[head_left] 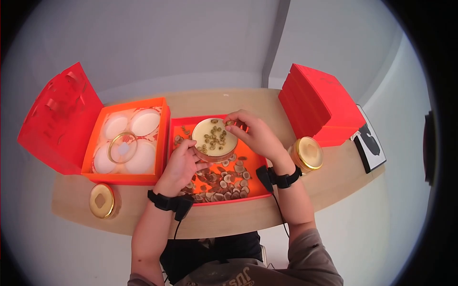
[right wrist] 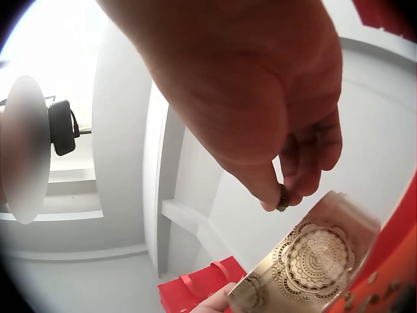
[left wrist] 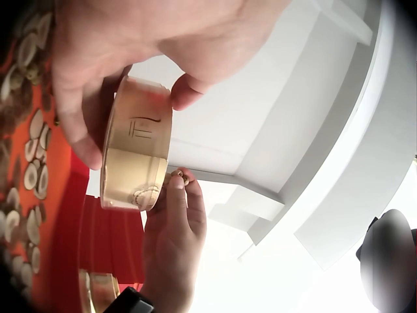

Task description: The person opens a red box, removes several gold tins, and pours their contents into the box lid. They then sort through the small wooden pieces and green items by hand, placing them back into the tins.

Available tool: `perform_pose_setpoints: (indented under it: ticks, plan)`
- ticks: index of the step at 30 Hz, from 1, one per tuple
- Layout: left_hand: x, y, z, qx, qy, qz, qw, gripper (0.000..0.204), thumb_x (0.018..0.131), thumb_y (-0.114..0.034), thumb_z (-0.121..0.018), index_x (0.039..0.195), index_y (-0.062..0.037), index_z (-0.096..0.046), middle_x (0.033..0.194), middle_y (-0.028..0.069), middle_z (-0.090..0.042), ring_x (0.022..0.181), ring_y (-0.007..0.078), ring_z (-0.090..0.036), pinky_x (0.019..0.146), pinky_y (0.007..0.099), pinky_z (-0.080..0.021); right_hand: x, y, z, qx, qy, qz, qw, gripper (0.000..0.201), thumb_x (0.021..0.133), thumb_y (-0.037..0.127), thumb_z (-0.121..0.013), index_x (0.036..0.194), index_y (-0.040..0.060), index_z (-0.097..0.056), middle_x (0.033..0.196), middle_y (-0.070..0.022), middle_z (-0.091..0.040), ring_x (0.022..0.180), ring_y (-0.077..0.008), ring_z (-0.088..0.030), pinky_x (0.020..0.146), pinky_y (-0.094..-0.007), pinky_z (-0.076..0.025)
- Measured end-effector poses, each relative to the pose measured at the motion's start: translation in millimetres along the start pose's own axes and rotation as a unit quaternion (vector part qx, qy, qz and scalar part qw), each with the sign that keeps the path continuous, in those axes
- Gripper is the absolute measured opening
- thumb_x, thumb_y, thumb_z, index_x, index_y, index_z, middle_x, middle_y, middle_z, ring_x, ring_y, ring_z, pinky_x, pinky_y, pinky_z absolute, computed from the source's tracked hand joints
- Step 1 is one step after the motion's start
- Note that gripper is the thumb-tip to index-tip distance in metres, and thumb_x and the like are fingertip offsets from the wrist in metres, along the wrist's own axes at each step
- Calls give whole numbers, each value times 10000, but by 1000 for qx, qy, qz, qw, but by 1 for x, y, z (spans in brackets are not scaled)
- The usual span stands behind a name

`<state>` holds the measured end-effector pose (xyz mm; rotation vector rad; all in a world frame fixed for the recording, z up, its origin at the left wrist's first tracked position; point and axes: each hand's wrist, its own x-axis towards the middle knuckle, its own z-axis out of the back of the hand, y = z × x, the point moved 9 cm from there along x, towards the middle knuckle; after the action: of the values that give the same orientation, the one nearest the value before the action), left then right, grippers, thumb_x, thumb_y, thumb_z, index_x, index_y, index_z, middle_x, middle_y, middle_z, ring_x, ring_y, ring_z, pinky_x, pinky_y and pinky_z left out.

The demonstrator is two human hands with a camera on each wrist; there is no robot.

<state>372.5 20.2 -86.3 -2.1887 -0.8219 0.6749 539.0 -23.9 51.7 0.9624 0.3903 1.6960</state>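
My left hand (head_left: 179, 167) holds a round, clear-walled jar (left wrist: 137, 140) with a gold patterned wrap, thumb on one edge and fingers below. Inside, small curled greenish-brown dried pieces (head_left: 215, 137) lie scattered on a pale bottom. At the jar's far right rim, my right hand (head_left: 257, 133) pinches one small dried curled piece (right wrist: 283, 197) between thumb and fingertip. Beneath both hands is a red tray (head_left: 260, 195) with an orange floor. Many thin oval brown-and-cream slices (head_left: 224, 183) are spread in it, mostly towards the near side.
Left of the tray stands an orange box (head_left: 165, 128) with round white recesses, a clear ring-rimmed disc (head_left: 123, 148) on top. A red panel with ribbon loops (head_left: 62, 119) rises beside it. Gold-lidded jars (head_left: 101, 200) flank both sides. A red box (head_left: 319, 105) sits far right.
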Motion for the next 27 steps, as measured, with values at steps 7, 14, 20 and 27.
perform_pose_setpoints:
  ticks: [7,14,20,27]
  plan:
    - [-3,-2,-7,18,19,-1,1000,381,1035,-324,-445,1275,-46,-547,1210,116,-687,1051,243,-685,914,461,-549,-2,1,-9,-8,14,12,1000,188,956,134,-662,1119,48,-696,1080,-108,-714,955,-259,-687,836,-378,-554]
    - [-3,-3,-8,8,23,-5,1000,376,1043,-321,-434,1278,-46,-541,1194,116,-694,1026,244,-698,897,455,-562,-2,7,-10,-17,14,36,999,190,953,122,-660,1116,40,-709,1076,-123,-719,927,-279,-696,814,-381,-561]
    - [-5,-6,-11,-1,16,-10,1000,304,1043,-302,-448,1224,-73,-533,1186,119,-693,1021,249,-702,882,453,-570,0,8,-3,-4,-16,45,999,200,967,121,-675,1150,52,-717,1079,-93,-734,952,-245,-681,814,-344,-536]
    - [-4,-5,-9,-1,13,-7,1000,265,1043,-298,-450,1193,-90,-518,1194,121,-683,1037,260,-700,882,462,-571,0,5,-6,-2,2,11,1000,232,973,133,-658,1179,42,-710,1130,-125,-721,975,-267,-693,864,-372,-553]
